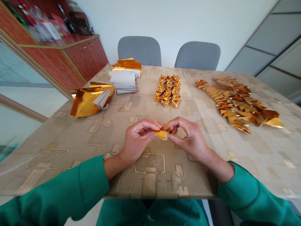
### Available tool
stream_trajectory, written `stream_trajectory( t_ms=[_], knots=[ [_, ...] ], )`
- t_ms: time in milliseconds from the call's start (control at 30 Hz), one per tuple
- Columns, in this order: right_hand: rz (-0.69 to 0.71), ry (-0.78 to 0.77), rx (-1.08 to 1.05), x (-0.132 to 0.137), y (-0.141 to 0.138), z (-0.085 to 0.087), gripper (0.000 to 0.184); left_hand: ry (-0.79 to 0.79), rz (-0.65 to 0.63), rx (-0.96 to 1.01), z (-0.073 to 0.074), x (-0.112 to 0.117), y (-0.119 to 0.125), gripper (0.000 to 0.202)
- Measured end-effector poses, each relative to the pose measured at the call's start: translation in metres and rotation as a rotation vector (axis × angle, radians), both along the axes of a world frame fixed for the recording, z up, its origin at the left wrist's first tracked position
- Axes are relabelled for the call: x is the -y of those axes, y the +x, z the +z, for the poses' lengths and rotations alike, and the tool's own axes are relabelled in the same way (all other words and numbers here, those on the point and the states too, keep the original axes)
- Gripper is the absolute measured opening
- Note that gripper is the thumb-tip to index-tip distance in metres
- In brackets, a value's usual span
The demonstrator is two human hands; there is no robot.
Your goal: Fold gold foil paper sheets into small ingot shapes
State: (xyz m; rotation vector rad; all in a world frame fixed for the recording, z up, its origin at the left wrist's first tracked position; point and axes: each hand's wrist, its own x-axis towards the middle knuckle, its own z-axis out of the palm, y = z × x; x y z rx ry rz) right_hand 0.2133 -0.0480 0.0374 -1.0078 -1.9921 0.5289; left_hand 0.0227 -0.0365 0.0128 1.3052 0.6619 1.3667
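Note:
A small folded piece of gold foil paper (161, 134) is held above the near middle of the table. My left hand (138, 136) pinches its left end between thumb and fingers. At its right end, the thumb and fingers of my right hand (189, 136) are closed on the same piece. Pale edges show along its lower fold. Beyond my hands, folded gold paper ingots (168, 91) stand in tight rows. To the right lie long overlapping rows of pointed folded gold pieces (235, 100).
Loose gold sheets (86, 102) lie at the left, beside a stack of paper (123, 82) with gold sheets on top. The patterned tablecloth (103, 135) covers the table. Two grey chairs (139, 50) stand behind it, and a wooden cabinet (82, 56) is at the back left.

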Motion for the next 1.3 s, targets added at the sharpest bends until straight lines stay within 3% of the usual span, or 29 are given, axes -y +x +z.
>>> stream_trajectory(
  t_ms=[100, 233, 467, 833, 1167, 1300],
  knots=[
    [-0.009, -0.041, -0.025, -0.001, -0.001, -0.003, 0.008, -0.121, -0.004, -0.031, -0.003, -0.001, 0.001, 0.011],
    [-0.029, -0.227, -0.143, -0.003, -0.005, -0.012, 0.020, -0.369, -0.067, 0.052, -0.004, -0.002, 0.005, 0.021],
    [0.103, -0.524, -0.426, -0.012, -0.006, -0.025, 0.033, -0.685, -0.144, 0.242, -0.001, -0.004, 0.007, 0.028],
    [0.062, -0.652, -0.362, -0.010, -0.005, -0.016, 0.037, -0.749, -0.245, 0.266, -0.001, -0.006, 0.005, 0.023],
    [0.085, -0.601, -0.381, -0.012, -0.005, -0.021, 0.037, -0.809, -0.263, 0.314, -0.004, -0.007, 0.006, 0.020],
    [0.112, -0.596, -0.337, -0.011, -0.005, -0.019, 0.032, -0.796, -0.206, 0.269, -0.005, -0.008, 0.006, 0.017]
  ],
)
